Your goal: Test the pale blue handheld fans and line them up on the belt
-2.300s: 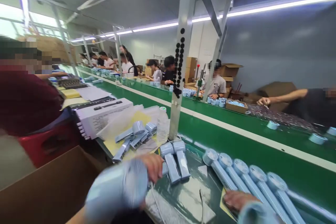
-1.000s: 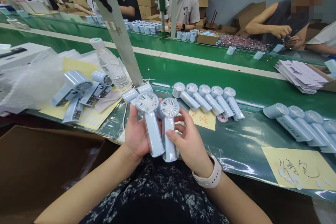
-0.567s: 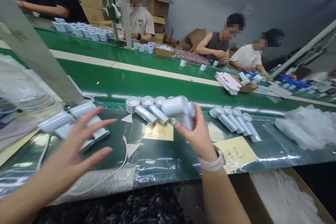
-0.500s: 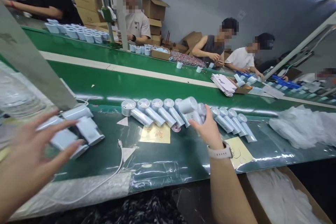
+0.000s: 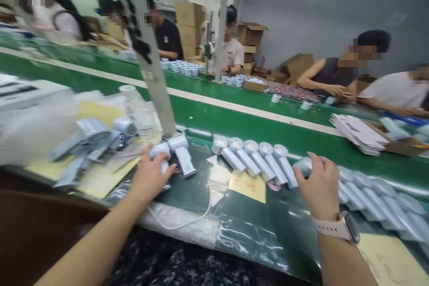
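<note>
My left hand is closed around a pale blue handheld fan, which lies beside a second fan at the foot of a slanted metal post. My right hand, with a white watch on the wrist, is closed over another pale blue fan at the right end of a row of several fans lying side by side on the green mat. A second row of fans lies blurred to the right.
A white cable and a yellow note lie on the mat. More fans sit on yellow paper at the left beside a water bottle. Beyond runs a green conveyor; several people work on its far side.
My right hand has set the fans it carried down at the right end of the row. My left hand has dropped from the air onto a fan by the post. The view has swung left.
</note>
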`<state>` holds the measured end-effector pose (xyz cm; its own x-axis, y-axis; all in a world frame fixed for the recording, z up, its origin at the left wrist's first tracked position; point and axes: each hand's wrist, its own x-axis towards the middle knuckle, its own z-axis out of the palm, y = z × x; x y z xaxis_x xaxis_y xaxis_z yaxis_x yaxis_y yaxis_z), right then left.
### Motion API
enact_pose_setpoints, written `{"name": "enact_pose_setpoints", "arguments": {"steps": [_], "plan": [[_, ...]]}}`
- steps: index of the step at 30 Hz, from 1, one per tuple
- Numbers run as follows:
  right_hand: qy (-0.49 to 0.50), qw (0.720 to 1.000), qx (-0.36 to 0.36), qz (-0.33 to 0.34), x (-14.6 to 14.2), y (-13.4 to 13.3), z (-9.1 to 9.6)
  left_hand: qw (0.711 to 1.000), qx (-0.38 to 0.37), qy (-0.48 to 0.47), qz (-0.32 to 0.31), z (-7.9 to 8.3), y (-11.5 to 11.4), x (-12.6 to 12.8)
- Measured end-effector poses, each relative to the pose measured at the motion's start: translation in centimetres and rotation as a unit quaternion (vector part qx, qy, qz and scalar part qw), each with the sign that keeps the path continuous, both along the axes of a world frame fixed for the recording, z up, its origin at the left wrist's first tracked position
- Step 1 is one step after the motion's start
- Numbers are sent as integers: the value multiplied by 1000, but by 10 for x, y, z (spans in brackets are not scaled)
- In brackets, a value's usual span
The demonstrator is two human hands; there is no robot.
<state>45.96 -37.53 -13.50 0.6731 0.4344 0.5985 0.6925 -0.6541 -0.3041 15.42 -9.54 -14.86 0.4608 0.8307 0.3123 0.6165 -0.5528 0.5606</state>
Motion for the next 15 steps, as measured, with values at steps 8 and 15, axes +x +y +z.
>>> {"name": "enact_pose_setpoints", "arguments": {"steps": [8, 15], "plan": [[114, 886, -199, 402, -176, 169, -5, 990, -107, -12, 86, 5, 2, -33], [135, 891, -97, 422, -187, 178, -15, 945, -223, -238, 22, 8, -16, -71]]}}
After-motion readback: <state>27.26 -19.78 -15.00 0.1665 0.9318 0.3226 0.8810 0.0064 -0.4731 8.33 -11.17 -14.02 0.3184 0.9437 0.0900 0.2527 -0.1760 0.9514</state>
